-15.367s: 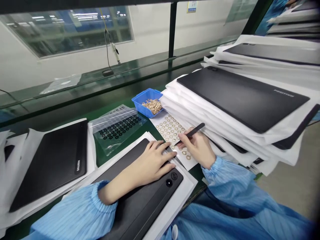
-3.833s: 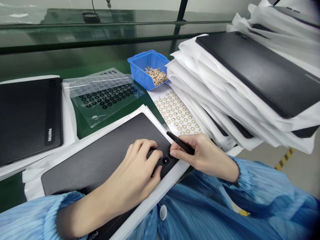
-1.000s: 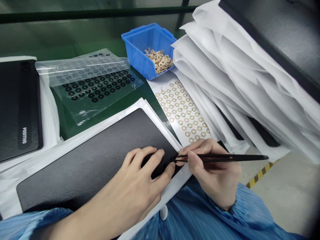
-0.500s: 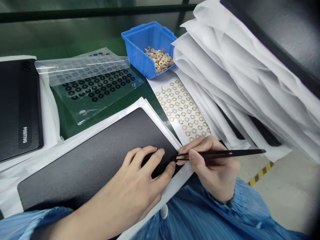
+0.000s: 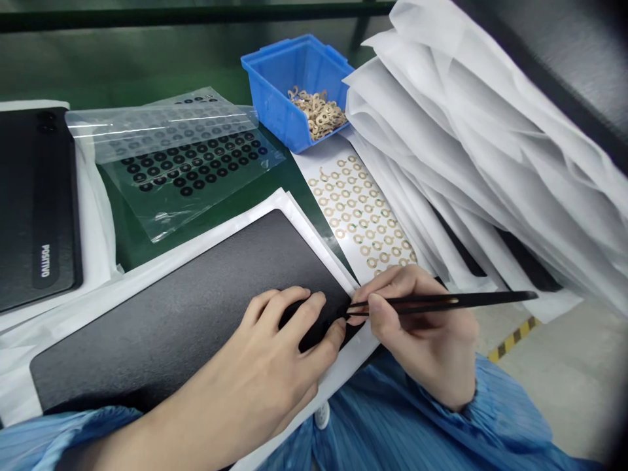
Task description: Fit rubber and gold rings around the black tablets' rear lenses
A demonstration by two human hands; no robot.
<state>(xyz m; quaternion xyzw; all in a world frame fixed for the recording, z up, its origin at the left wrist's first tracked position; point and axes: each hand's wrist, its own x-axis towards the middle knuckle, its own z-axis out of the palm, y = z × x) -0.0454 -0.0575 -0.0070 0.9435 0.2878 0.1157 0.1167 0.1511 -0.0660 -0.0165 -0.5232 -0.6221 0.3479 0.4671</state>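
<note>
A black tablet back cover (image 5: 186, 307) lies on white wrapping paper in front of me. My left hand (image 5: 267, 376) rests on its near right corner, fingers curled and pressing down around the camera area. My right hand (image 5: 426, 333) pinches black tweezers (image 5: 451, 301), whose tips point left and meet the cover's corner beside my left fingertips. What sits at the tweezer tips is hidden by the fingers. A white sheet of small tan ring stickers (image 5: 360, 216) lies just beyond my right hand.
A blue bin (image 5: 289, 82) holds loose tan rings. A clear bag of black ring stickers (image 5: 186, 167) lies on the green mat. Another black cover (image 5: 34, 209) is at left. A tall stack of paper-wrapped covers (image 5: 481, 150) fills the right side.
Over the last second both hands stay at the cover's corner; the tweezers have barely shifted. The view has drifted slightly. Earlier, my right hand was at the tan ring sheet.
</note>
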